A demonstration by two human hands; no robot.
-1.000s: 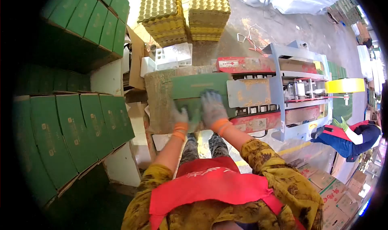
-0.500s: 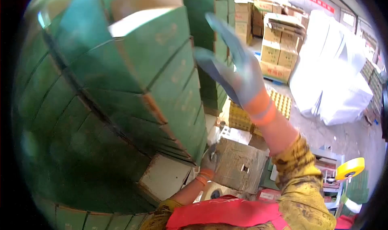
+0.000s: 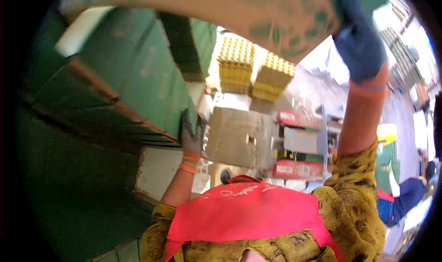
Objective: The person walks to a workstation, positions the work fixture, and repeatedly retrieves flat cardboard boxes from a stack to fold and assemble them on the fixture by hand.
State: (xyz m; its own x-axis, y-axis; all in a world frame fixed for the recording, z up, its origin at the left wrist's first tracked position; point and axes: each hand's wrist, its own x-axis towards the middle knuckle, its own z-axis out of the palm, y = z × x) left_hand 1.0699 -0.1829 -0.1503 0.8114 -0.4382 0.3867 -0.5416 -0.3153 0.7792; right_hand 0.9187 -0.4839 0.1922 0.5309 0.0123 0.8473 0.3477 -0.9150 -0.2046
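My right hand [image 3: 361, 48], in a grey-blue glove with an orange cuff, is raised at the upper right. Its fingers are wrapped on the end of a brown and green cardboard box [image 3: 258, 13], blurred, which spans the top of the view. Lower down, my left hand [image 3: 191, 135] has its gloved fingers apart, beside the stacked green boxes [image 3: 152, 78]. Nothing shows in that palm. Right of it lies the worn brown work surface [image 3: 230, 137] with a small hole.
Yellow egg trays [image 3: 235, 64] stand in stacks behind the work surface. A machine with red rails [image 3: 299, 169] and a yellow roll [image 3: 387, 133] is at the right. A co-worker in dark blue [image 3: 407, 200] is at the far right.
My right hand, open in the air half a second ago, now grips a box overhead. My left hand has moved from the work surface's edge toward the green stack. The view has turned back rightward.
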